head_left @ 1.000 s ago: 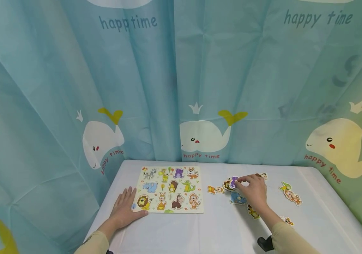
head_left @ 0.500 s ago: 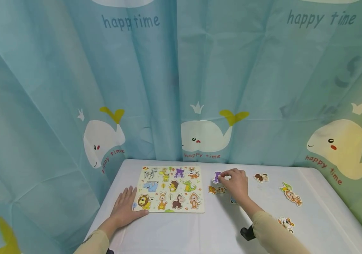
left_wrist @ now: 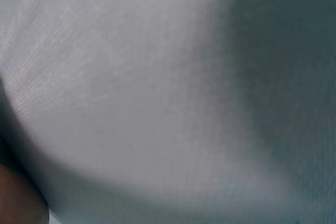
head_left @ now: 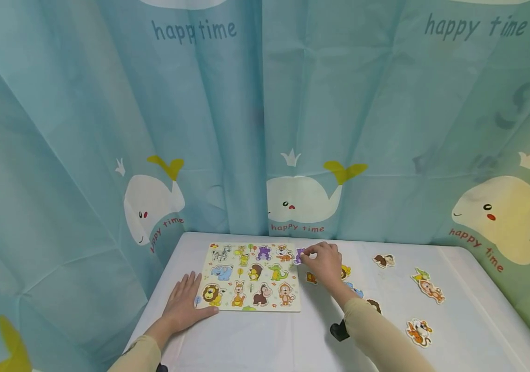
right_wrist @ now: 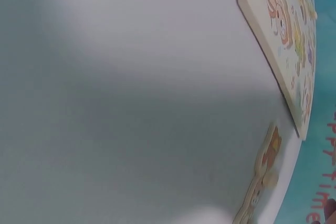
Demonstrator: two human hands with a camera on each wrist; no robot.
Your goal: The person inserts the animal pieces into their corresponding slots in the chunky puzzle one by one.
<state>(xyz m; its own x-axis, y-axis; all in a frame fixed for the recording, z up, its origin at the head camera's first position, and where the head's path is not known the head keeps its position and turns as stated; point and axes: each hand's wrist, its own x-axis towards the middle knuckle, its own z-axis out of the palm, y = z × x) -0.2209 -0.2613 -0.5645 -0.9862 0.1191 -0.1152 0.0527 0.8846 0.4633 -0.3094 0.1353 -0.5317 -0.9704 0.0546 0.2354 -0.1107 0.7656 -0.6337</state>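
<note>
My right hand (head_left: 325, 266) pinches a purple hippo puzzle piece (head_left: 299, 256) between thumb and fingers, at the right edge of the puzzle board (head_left: 269, 309). The pale board carries rows of printed animals. My left hand (head_left: 181, 310) rests with fingers extended at the board's left edge, its thumb at the lower left corner. Partly hidden behind the right hand lie a kangaroo piece (head_left: 311, 278) and a lion piece (head_left: 346, 271). The right wrist view catches the kangaroo piece's round knob (right_wrist: 270, 179) and the board's thick edge; the left wrist view is mostly blurred pale fabric.
An elephant piece (head_left: 354, 290) and a hedgehog piece (head_left: 374, 305) lie beside the right forearm. Farther right are a gorilla (head_left: 383, 260), a crocodile (head_left: 420, 275) overlapped by a monkey (head_left: 431, 291), and a tiger (head_left: 418, 331). A blue curtain (head_left: 228, 129) hangs behind the white table (head_left: 255, 341).
My right hand has carried the purple hippo piece leftward from the pile of pieces to the board's right edge, uncovering pieces behind it. My left hand has stayed in place.
</note>
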